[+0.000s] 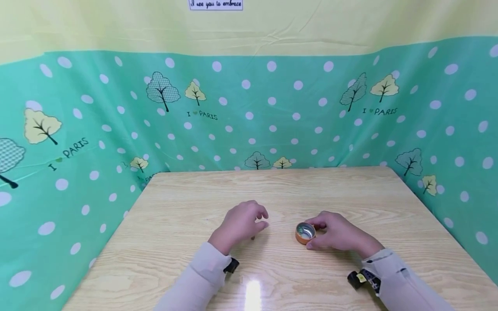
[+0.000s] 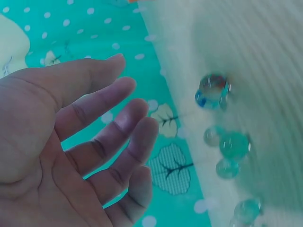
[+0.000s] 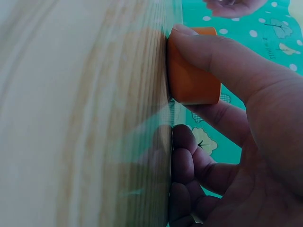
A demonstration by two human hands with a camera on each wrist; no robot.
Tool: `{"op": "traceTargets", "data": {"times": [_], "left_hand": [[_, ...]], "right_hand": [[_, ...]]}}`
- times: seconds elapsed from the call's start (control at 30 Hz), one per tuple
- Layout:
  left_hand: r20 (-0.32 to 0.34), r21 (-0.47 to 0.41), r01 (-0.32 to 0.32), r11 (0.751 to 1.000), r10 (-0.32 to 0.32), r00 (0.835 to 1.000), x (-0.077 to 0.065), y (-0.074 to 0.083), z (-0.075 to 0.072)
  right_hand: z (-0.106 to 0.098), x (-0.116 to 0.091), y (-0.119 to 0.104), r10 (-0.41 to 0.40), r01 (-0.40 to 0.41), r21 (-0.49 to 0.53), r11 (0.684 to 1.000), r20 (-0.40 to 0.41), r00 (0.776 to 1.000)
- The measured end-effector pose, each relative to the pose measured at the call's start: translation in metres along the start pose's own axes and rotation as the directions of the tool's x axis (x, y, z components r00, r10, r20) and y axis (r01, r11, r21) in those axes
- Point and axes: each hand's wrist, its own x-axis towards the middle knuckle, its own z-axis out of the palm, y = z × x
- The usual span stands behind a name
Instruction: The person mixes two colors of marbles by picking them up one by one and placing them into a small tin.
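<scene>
Right wrist view: the right hand (image 3: pixel 265 113) pinches an orange cup (image 3: pixel 194 75), thumb on its near side, index finger on the far side, remaining fingers curled low by the tabletop. Cup stands upright on the table (image 1: pixel 194 185), between the two hands; head view shows a silvery interior with a greenish glint, contents not certain. Judged light and stiff, probably thin metal, with a smooth wall that could slide on the glossy surface; best held across opposite sides below the rim, as now. Left hand (image 1: pixel 243 222) relaxed, fingers loosely bent, holding nothing. Left wrist view: several clear and greenish glass marbles (image 2: pixel 234 145) lie on the table near it. Judged hard, slippery and quick to roll; take each singly across its middle, with fingertip pads and light pressure
</scene>
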Motion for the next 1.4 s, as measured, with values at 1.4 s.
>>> {"op": "traceTargets", "data": {"times": [1.4], "left_hand": [[0.096,-0.024,0.191,0.981,-0.188,0.978,-0.002,-0.037,-0.003]], "right_hand": [[-0.001,-0.003,0.002,-0.031,0.031,-0.013,0.999,0.004,0.999]]}}
